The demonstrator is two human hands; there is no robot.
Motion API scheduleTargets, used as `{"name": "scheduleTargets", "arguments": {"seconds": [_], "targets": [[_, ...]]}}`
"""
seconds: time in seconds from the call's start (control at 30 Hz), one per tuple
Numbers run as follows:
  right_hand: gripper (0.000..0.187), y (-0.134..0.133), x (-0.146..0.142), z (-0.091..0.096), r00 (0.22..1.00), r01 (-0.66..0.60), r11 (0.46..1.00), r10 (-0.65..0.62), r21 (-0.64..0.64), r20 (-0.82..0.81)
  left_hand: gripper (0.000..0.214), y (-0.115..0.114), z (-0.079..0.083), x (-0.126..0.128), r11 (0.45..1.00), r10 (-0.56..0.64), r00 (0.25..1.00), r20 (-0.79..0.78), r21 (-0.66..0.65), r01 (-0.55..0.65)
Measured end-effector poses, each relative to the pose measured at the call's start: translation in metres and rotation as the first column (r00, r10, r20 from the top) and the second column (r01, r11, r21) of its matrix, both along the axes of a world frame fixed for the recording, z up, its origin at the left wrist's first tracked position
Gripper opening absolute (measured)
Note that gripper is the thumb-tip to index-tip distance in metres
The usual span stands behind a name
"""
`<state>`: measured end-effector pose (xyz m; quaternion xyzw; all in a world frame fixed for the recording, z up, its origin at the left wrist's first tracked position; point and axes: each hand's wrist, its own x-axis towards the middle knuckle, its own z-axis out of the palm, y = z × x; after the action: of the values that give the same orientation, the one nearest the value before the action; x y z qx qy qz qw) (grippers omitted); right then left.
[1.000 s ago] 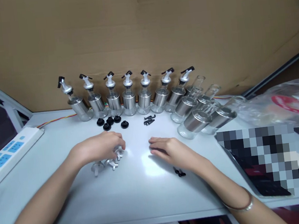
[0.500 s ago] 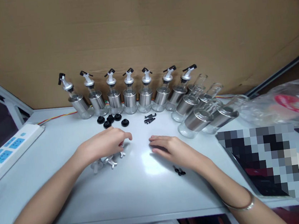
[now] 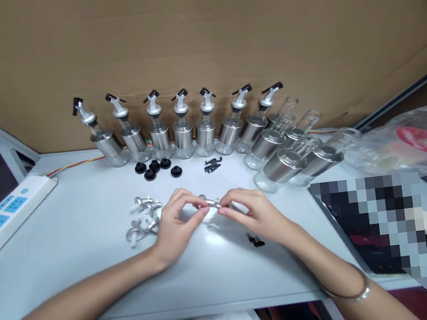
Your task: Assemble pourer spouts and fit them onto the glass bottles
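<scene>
Between my two hands, above the middle of the table, is a silver pourer spout [image 3: 212, 202]. My left hand [image 3: 182, 220] pinches its left end with thumb and fingertips. The fingertips of my right hand [image 3: 250, 208] close on its right end. Several more silver pourer spouts [image 3: 144, 224] lie in a loose group just left of my left hand. Below my right hand are a few small black parts [image 3: 255, 240]. Black ring-like stoppers [image 3: 176, 171] and thin black lever pieces [image 3: 212, 165] lie farther back on the table.
A row of glass-and-steel bottles [image 3: 183, 135] with pourers stands along the cardboard wall [image 3: 169, 41]. Bottles without pourers [image 3: 285, 164] cluster at right, beside a clear plastic bag [image 3: 385, 145]. A power strip [image 3: 15, 213] lies left; a dark, partly pixelated flat object [image 3: 344, 227] lies right.
My left hand has moved right from over the spout group, bringing a pourer spout to the middle. My right hand has closed on its other end. The view has shifted slightly.
</scene>
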<state>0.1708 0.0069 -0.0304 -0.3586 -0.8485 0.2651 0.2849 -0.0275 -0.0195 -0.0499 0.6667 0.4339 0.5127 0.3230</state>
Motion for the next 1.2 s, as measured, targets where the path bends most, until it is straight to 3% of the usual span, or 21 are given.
{"name": "scheduleTargets", "arguments": {"seconds": [0.1,0.23,0.4,0.53,0.67,0.97,1.2], "targets": [[0.021,-0.003,-0.003,-0.004,1.000,0.006,0.997,-0.006,0.083,0.003,0.005,-0.007,-0.009,-0.004,0.998,-0.053,0.997,0.047,-0.032,0.055],[0.018,-0.002,-0.005,-0.010,1.000,-0.019,0.997,0.018,0.074,0.011,0.007,-0.010,-0.015,-0.006,0.991,-0.093,0.992,0.083,-0.091,0.100],[0.021,0.002,-0.004,-0.010,0.999,0.032,0.997,-0.031,0.071,-0.019,0.044,-0.005,-0.022,-0.007,0.993,-0.105,0.994,-0.038,-0.060,0.103],[0.022,0.002,-0.002,-0.006,1.000,0.000,0.998,0.000,0.059,0.003,0.042,-0.004,-0.023,-0.008,0.971,-0.214,0.961,-0.176,0.071,0.229],[0.025,0.001,-0.002,-0.005,1.000,-0.001,0.999,0.001,0.047,0.003,0.040,-0.006,-0.021,-0.008,0.931,-0.323,0.915,-0.242,0.090,0.353],[0.022,0.003,-0.002,-0.008,0.997,-0.073,0.996,0.073,0.060,-0.001,0.032,-0.005,-0.018,-0.008,0.920,-0.356,0.877,-0.322,0.042,0.389],[0.021,0.012,0.012,-0.003,0.997,-0.041,0.997,0.037,0.061,0.075,0.022,-0.005,-0.018,-0.008,0.936,-0.347,0.891,-0.292,-0.057,0.346]]}}
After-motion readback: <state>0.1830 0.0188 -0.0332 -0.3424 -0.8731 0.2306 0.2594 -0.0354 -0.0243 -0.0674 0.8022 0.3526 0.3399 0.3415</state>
